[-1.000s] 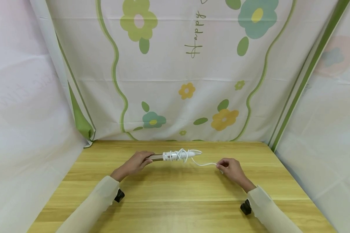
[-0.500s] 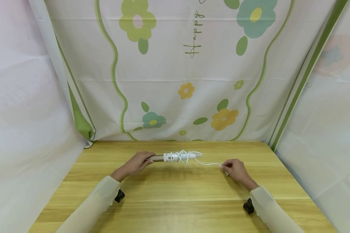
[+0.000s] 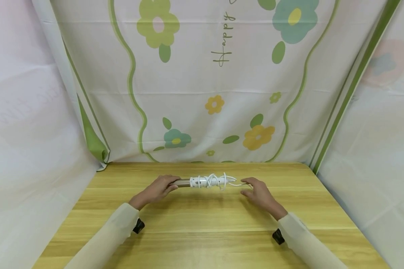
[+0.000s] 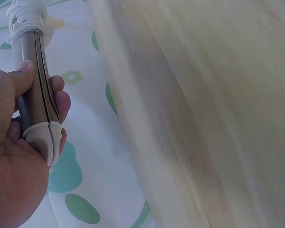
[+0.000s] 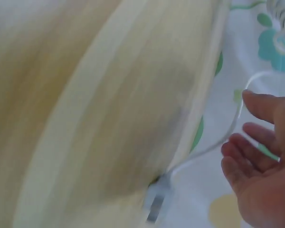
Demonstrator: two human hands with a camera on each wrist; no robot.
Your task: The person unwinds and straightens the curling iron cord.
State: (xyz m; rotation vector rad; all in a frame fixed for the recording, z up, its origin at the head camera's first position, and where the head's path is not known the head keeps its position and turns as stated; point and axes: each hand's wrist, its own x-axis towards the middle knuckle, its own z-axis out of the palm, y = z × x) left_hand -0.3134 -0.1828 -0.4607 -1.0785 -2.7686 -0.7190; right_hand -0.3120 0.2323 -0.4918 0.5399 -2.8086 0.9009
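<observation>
A curling iron (image 3: 207, 182) with a white handle and a brownish barrel is held level above the table. My left hand (image 3: 158, 188) grips it by the barrel; the left wrist view shows the thumb and fingers wrapped round the barrel (image 4: 32, 85) near its pale tip (image 4: 46, 142). White cord is wound in loops about the handle. Beyond the handle's end, my right hand (image 3: 260, 194) has its thumb and fingers apart. In the right wrist view the loose cord (image 5: 237, 116) runs past the fingertips, perhaps touching them, down to a dangling plug (image 5: 159, 194).
The wooden table (image 3: 202, 239) lies beneath both hands. A white cloth with a flower print (image 3: 188, 82) hangs behind its far edge, and pale cloth walls (image 3: 20, 149) stand along both sides.
My right hand, which pinched the cord and drew it rightward, has moved back left towards the handle with its fingers spread. A cord loop now stands nearer the handle's end. The left hand keeps its grip.
</observation>
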